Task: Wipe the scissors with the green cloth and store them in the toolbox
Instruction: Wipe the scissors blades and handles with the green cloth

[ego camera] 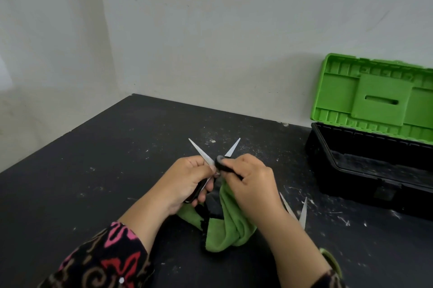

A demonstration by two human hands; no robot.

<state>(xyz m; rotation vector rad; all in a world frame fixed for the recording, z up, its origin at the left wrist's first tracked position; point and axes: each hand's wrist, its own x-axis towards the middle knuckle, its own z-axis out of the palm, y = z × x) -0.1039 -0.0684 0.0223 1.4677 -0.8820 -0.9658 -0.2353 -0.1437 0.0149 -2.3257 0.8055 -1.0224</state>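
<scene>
One dark tabletop (93, 182), scuffed with pale flecks, set against a pale wall (210, 30).

Lower left: one patterned sleeve (105, 259), dark with pink and red marks.

Left hand (192, 180): fingers curled round the handle end of the scissors (202, 153), gripping them above the tabletop. Blades spread in a wide V with the two tips pointing away from the person. The handle is mostly hidden inside the hand; a dark part shows below the fingers.

One green cloth (232, 222), black along one edge. Its lower part lies bunched on the tabletop between the forearms, and its upper part rises to the scissors.

Right hand (253, 182): fingers curled, pinching a fold of the cloth against the scissors where the two blades cross. The dark edge of the cloth wraps that spot.

Just right of the right forearm: a second pair of scissors (304, 212) lying on the tabletop, two blade tips showing, slightly apart, the rest hidden behind the arm. That makes two pairs in all, one held and one lying.

Far right: one toolbox (365, 166), black base, standing on the tabletop against the wall, well apart from the hands. Its green lid (375, 95) stands open. The visible part of the inside shows no tools.
</scene>
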